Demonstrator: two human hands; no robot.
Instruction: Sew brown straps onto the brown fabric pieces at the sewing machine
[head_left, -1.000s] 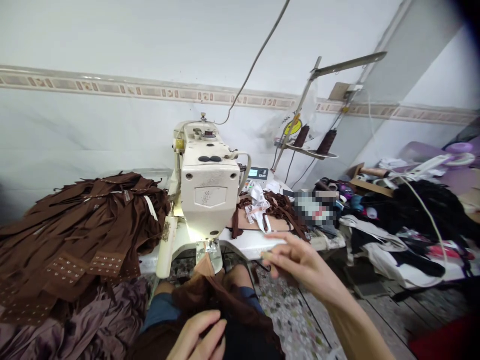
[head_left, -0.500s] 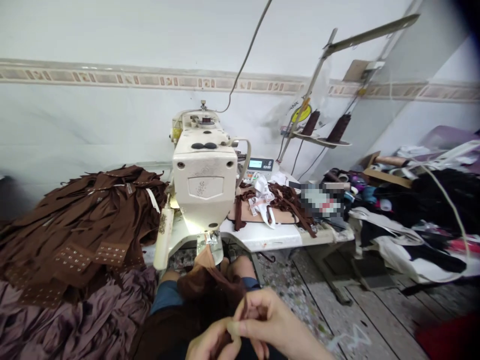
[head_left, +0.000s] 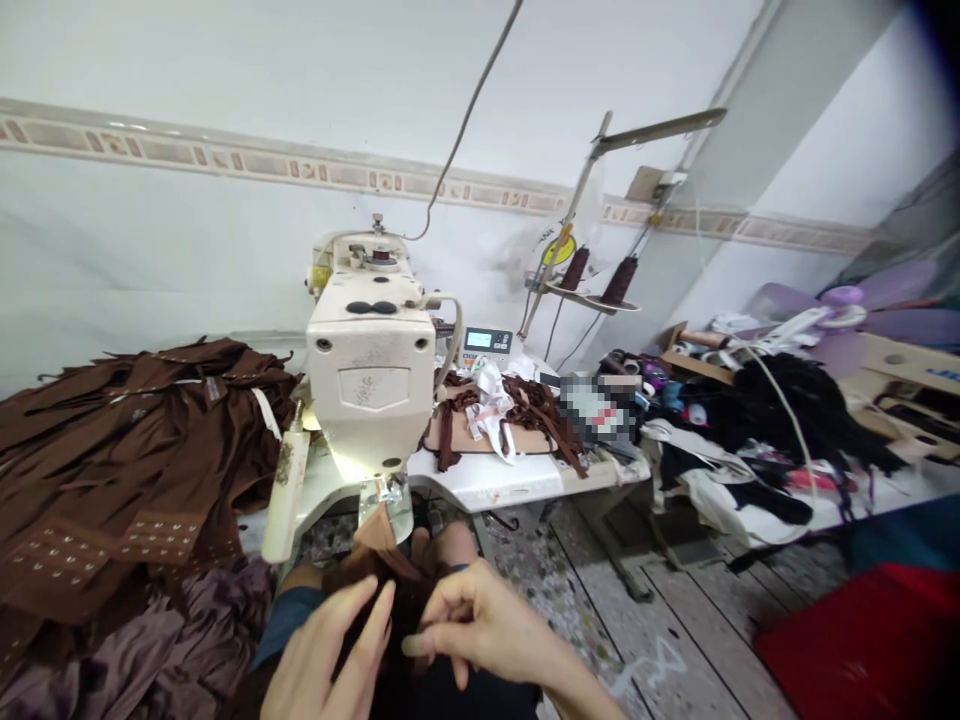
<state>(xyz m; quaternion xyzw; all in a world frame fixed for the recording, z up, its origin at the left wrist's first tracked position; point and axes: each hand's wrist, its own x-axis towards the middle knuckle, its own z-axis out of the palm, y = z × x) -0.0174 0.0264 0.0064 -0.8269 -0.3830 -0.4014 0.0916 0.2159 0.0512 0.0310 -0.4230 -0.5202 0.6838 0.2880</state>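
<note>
A cream sewing machine (head_left: 371,370) stands in front of me, its lamp lit over the metal needle plate (head_left: 391,515). Brown fabric with a lighter tan corner (head_left: 382,535) hangs from the plate down over my lap. My left hand (head_left: 330,650) is over the dark cloth on my lap, its fingers stretched out and slightly apart. Just right of it, my right hand (head_left: 476,625) is curled, thumb against the bent fingers; whatever may be between them is too small to make out.
Brown garments (head_left: 135,430) are heaped at left above mauve cloth (head_left: 180,650). Right of the machine lie brown and white straps (head_left: 491,410), a control panel (head_left: 486,340) and a stand with dark thread cones (head_left: 619,280). A red object (head_left: 862,640) is at lower right.
My hands have separated, and the left hand's fingers have straightened. The view has turned right, shifting the machine leftward and showing more of the red object.
</note>
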